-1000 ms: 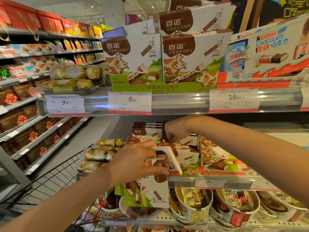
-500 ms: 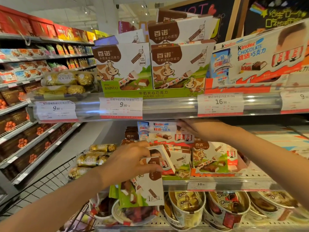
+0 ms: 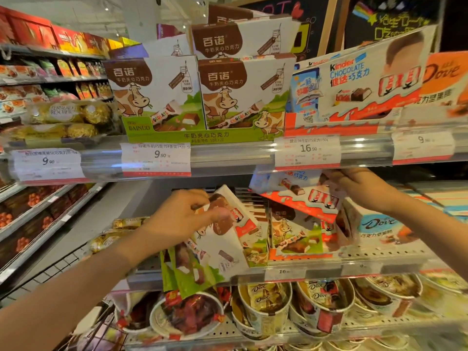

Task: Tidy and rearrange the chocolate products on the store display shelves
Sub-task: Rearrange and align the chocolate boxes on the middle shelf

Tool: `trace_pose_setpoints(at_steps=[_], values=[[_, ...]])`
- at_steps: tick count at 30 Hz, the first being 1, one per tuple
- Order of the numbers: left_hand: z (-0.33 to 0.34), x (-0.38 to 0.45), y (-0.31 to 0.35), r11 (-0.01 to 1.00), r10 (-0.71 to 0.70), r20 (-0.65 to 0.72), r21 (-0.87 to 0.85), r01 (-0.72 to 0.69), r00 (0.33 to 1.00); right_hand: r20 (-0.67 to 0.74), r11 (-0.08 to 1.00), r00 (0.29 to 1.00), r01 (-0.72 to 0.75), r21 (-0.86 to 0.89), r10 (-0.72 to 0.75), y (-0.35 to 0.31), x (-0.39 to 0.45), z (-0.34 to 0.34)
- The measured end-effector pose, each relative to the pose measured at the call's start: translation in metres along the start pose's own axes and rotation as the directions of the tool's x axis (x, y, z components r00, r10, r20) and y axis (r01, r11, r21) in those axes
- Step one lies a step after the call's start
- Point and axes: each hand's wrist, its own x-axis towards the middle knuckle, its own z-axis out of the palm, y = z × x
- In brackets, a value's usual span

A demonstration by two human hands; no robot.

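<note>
In a brightly lit shop aisle, the left hand (image 3: 182,219) clutches cow-print chocolate boxes (image 3: 222,239) at the middle shelf (image 3: 329,271); the right hand (image 3: 359,186) seemingly pinches a blurred Kinder box (image 3: 301,196).

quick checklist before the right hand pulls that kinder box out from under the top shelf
1. Right hand grips the Kinder box: ok.
2. Left hand holds the cow-print boxes: ok, though they hang tilted over the shelf edge.
3. Kinder box clear of the top shelf rail: not ok, its top edge sits right under it.
4. Free slot for the Kinder box: cannot tell.
5. Dove tubs below clear of falling boxes: not ok.
</note>
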Motion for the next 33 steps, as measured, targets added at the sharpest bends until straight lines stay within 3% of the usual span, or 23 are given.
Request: trace_pose_setpoints(at_steps=[5,9,13,17,22,27,33], values=[[-0.012,-0.001,0.007,0.977,-0.124,-0.06,-0.183,0.111,0.99,-0.066,0.975,0.997,-0.016,0.221,0.032,0.002,-0.009,-0.008],[-0.025,-0.01,0.002,0.974,-0.061,-0.109,-0.222,0.036,0.992,0.039,0.98,0.999,0.022,0.198,-0.03,0.001,-0.014,-0.009],[-0.037,-0.021,-0.011,0.987,0.029,-0.143,-0.153,-0.051,0.989,0.155,0.997,0.986,0.055,0.056,-0.063,-0.011,-0.012,0.002],[-0.042,-0.032,-0.015,0.986,0.103,-0.065,-0.127,-0.11,0.993,0.263,0.99,0.958,0.133,-0.04,-0.118,-0.032,-0.006,0.025],[-0.038,-0.039,-0.013,0.981,0.054,-0.002,-0.186,-0.053,0.999,0.408,0.922,0.865,0.367,-0.121,-0.291,-0.062,0.002,0.059],[-0.037,-0.038,-0.01,0.981,0.049,0.101,-0.193,-0.029,0.994,0.491,0.95,0.829,0.313,-0.011,-0.268,-0.089,0.013,0.078],[-0.026,-0.041,-0.004,0.982,0.064,0.17,-0.184,-0.032,0.983,0.515,0.849,0.794,0.484,-0.212,-0.324,-0.098,0.014,0.101]])
